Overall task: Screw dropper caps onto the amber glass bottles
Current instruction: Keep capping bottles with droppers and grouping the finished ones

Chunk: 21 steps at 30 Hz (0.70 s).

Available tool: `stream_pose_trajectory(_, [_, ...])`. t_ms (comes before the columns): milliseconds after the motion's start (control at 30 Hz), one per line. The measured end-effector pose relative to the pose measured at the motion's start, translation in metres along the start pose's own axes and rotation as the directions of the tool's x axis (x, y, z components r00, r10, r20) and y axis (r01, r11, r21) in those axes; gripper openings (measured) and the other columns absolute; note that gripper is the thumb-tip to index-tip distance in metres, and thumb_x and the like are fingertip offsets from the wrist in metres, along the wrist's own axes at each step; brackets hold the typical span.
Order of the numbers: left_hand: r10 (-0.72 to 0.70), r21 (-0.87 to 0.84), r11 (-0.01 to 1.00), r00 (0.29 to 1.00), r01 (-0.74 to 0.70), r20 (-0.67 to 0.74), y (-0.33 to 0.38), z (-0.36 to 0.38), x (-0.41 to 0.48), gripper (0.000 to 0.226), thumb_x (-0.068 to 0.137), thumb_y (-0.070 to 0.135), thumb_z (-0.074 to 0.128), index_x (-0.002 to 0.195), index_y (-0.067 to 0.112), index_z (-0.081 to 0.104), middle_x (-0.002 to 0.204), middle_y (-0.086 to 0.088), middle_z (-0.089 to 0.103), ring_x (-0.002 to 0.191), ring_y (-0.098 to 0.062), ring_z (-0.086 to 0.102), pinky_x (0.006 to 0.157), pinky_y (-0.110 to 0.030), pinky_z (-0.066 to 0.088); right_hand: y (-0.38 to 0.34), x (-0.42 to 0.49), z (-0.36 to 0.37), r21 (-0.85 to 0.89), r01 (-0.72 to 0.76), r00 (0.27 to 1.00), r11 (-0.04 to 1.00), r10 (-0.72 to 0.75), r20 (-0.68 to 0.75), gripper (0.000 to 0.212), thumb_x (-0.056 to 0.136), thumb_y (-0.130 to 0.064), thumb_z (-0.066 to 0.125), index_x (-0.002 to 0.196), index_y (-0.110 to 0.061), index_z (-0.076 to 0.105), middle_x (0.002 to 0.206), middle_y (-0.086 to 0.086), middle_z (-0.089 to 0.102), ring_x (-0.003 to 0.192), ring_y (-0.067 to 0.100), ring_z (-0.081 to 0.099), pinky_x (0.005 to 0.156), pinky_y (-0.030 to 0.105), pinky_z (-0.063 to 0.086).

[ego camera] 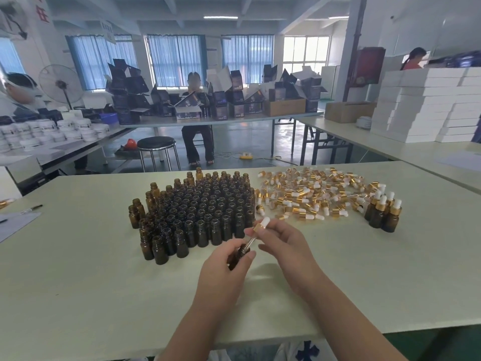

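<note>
Head view: dropper going into a bottle, cap not yet seated.

The left hand [226, 260] grips one amber bottle [235, 257] just above the tabletop [104, 282], neck tilted toward the right. The right hand [283, 246] pinches a dropper cap [260, 225] by its gold collar, with the glass tube [248, 242] angled down into the neck. To do well: bring tube and bottle into one line before lowering, so the glass does not scrape the rim. Seat the collar flat, then turn it lightly until snug. Open bottles [197, 212] stand behind, loose caps [312, 196] lie beside them, and capped bottles [382, 212] stand at the far right.
</note>
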State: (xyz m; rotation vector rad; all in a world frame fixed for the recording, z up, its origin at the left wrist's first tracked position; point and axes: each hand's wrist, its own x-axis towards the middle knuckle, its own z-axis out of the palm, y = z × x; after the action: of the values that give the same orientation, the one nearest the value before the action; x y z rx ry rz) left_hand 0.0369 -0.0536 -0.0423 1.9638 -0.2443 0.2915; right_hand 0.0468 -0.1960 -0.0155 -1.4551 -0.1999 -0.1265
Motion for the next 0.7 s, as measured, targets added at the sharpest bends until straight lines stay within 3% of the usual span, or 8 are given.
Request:
stream_pose_trajectory(167, [-0.017,0.003,1.0,1.0,0.017,-0.016,-0.001,0.0,0.0,0.016,0.087,0.032,0.066,0.102,0.035,0.065,0.091,0.012,0.067,0.085,-0.002,0.059,0.076,-0.021,0.044,0.0,0.002,-0.006,-0.01,0.053,0.997,0.999,-0.054,-0.055,0.012,0.094,-0.015,0.058,0.104,-0.011,0.064,0.096,-0.003,0.075,0.096,0.005,0.068,0.076,0.011,0.05])
stream_pose_trajectory(367, [-0.001,0.049,0.999,1.0,0.002,-0.006,0.0,-0.001,-0.001,0.024,0.087,0.032,0.066,0.096,0.053,0.057,0.095,0.021,0.066,0.092,0.004,0.058,0.082,-0.018,0.045,0.006,-0.003,-0.006,-0.081,0.096,0.995,0.992,-0.098,-0.021,0.013,0.094,-0.014,0.059,0.107,-0.015,0.061,0.095,-0.004,0.075,0.094,0.003,0.067,0.071,0.006,0.046])
stream_pose_trajectory(467, [0.008,0.065,0.998,1.0,-0.007,-0.007,0.0,-0.002,0.0,0.021,0.087,0.034,0.065,0.102,0.048,0.063,0.09,0.02,0.068,0.086,0.003,0.059,0.078,-0.021,0.047,0.01,-0.004,-0.003,-0.178,0.105,0.995,0.978,-0.104,0.015,0.013,0.094,-0.019,0.059,0.106,-0.025,0.06,0.094,-0.008,0.074,0.093,0.003,0.067,0.073,0.007,0.046])
stream_pose_trajectory(567, [-0.002,0.022,1.0,1.0,0.002,-0.02,0.002,-0.002,0.0,0.021,0.082,0.033,0.071,0.095,0.048,0.065,0.083,0.022,0.068,0.078,0.002,0.061,0.067,-0.013,0.045,0.014,-0.006,-0.001,-0.328,0.135,0.991,0.935,-0.129,0.039,0.012,0.096,-0.025,0.055,0.097,-0.034,0.063,0.09,-0.019,0.069,0.09,-0.001,0.063,0.075,0.01,0.045])
stream_pose_trajectory(700, [-0.072,-0.047,0.996,0.996,0.07,-0.059,0.002,0.0,-0.001,0.026,0.072,0.033,0.079,0.094,0.04,0.067,0.078,0.02,0.068,0.071,0.002,0.062,0.06,-0.009,0.045,0.015,-0.009,0.001,-0.391,0.185,0.983,0.902,-0.165,0.085,0.02,0.1,-0.029,0.046,0.092,-0.037,0.063,0.088,-0.019,0.065,0.087,-0.001,0.06,0.074,0.008,0.044])
